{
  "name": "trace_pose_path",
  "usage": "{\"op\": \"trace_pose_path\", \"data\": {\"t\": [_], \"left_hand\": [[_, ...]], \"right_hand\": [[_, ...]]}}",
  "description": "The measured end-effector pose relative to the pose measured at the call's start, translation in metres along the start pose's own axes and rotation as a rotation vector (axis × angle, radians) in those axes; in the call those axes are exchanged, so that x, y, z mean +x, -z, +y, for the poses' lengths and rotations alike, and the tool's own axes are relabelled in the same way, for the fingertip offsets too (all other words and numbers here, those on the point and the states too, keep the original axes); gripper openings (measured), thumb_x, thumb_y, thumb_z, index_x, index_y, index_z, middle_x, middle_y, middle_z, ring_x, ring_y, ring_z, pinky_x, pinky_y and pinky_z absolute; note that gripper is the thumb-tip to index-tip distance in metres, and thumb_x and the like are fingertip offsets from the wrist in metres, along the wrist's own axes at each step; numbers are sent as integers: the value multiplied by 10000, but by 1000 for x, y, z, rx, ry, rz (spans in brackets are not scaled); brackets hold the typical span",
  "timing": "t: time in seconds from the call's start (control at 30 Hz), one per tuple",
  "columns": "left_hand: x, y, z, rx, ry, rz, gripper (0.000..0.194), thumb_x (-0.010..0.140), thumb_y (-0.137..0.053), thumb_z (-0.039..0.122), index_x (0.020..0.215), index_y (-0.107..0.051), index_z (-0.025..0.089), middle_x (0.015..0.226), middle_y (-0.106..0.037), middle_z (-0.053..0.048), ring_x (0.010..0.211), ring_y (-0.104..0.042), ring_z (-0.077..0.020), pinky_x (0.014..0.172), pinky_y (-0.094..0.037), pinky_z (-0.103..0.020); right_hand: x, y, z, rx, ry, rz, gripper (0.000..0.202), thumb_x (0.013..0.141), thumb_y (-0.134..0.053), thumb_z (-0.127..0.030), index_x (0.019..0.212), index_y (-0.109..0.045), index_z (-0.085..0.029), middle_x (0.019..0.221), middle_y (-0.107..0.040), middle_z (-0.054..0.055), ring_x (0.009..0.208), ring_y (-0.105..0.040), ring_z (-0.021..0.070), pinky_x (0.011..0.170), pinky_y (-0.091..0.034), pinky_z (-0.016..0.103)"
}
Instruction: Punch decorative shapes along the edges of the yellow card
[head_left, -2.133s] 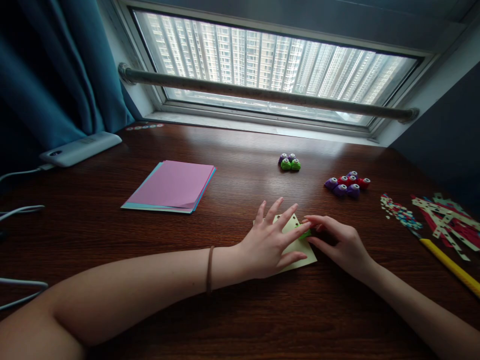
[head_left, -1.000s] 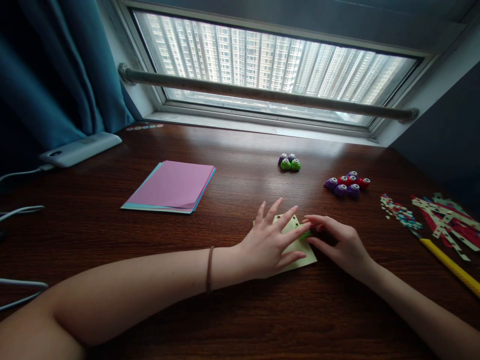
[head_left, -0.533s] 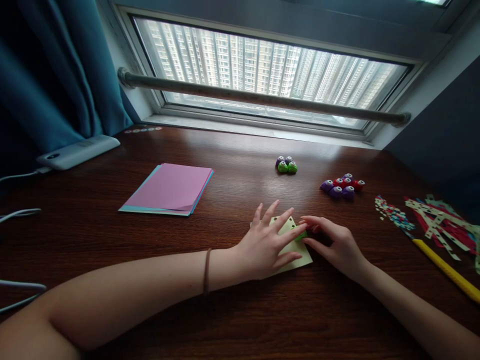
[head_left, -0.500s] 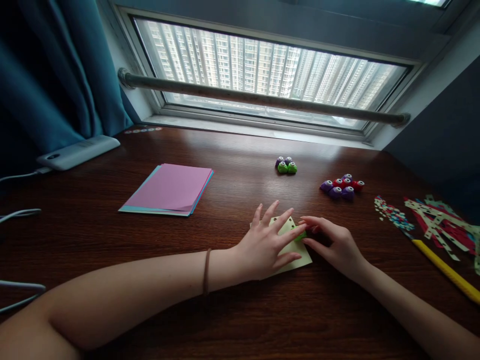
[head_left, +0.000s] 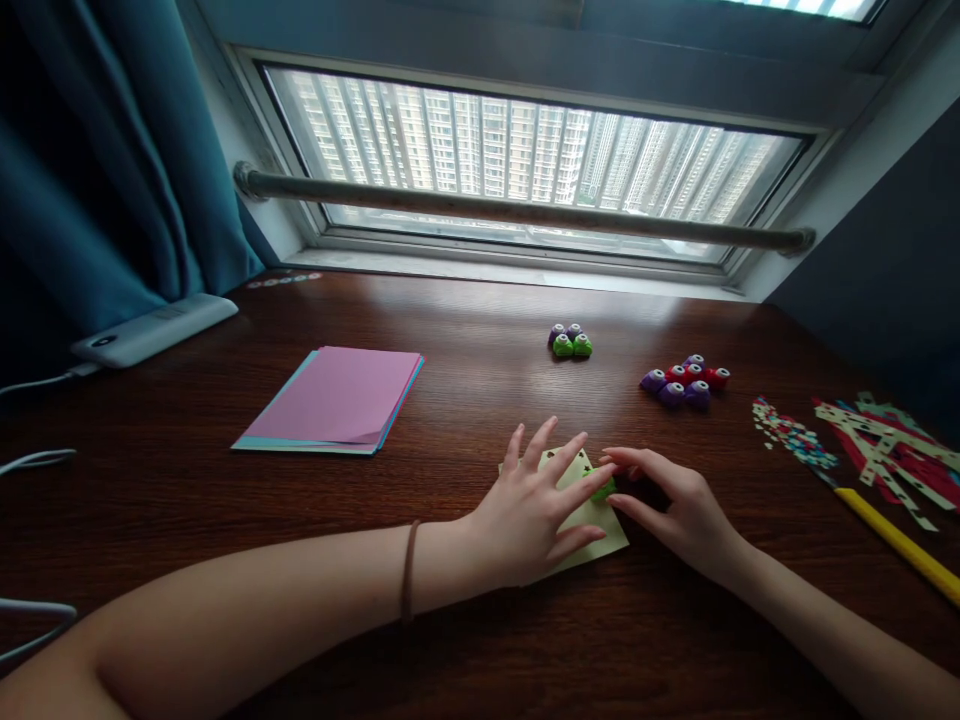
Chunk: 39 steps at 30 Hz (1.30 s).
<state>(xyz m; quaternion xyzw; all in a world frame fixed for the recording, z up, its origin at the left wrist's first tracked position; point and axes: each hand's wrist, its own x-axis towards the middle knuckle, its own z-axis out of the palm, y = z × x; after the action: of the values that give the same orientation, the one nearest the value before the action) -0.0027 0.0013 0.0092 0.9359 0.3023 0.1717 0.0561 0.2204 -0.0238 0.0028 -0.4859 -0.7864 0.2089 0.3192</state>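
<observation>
Our left hand (head_left: 517, 520) lies wide over the pale yellow sheet (head_left: 600, 530), likely to pin it. Our right hand (head_left: 679, 510) curls narrowly at the green piece (head_left: 602, 491), between our hands at the sheet's right edge; grip unclear. Right of our hands, cut-outs (head_left: 813, 447) lie loose on the tabletop (head_left: 480, 655), no container seen. Beyond, purple and red pieces (head_left: 673, 396) sit grouped, perhaps for easy reach.

Yellow paper (head_left: 609, 524): partly covered by the left hand (head_left: 525, 517)
Green object (head_left: 603, 492): partly hidden — unclear whether the right hand (head_left: 682, 505) touches it
Confetti (head_left: 799, 437): single shapes too small to tell
Yellow handle (head_left: 896, 542): cut off at right edge
</observation>
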Motion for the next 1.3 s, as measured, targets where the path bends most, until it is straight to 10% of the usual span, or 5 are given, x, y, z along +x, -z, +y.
{"op": "trace_pose_path", "data": {"t": [0.27, 0.47, 1.3], "left_hand": [[0, 0, 0, 4, 2, 7, 512, 901, -365, 545, 1362, -326, 324, 1425, -235, -68, 1314, -69, -362, 1008, -92, -613], [1, 1, 1, 0, 18, -17, 459, 899, -363, 546, 1266, -456, 288, 1399, -277, -78, 1311, -68, -368, 1004, -87, -625], [1, -2, 2, 57, 4, -24, 505, 881, -393, 566, 1236, -477, 217, 1362, -346, -107, 1311, -72, -371, 1019, -30, -604]], "right_hand": [[45, -4, -27, 148, -138, 150, 276, 897, -418, -323, 1087, -550, -173, 1055, -590, 81, 899, -573, 180, 761, -483, 301], [96, -29, -45, -369, -14, 276, 295, 891, -397, -269, 1108, -544, -135, 1108, -570, 94, 1090, -410, 286, 935, -348, 429], [97, -51, -34, -523, -248, 134, 409, 909, -386, -396, 1101, -549, -74, 1057, -572, 120, 1080, -384, 284, 933, -321, 393]]}}
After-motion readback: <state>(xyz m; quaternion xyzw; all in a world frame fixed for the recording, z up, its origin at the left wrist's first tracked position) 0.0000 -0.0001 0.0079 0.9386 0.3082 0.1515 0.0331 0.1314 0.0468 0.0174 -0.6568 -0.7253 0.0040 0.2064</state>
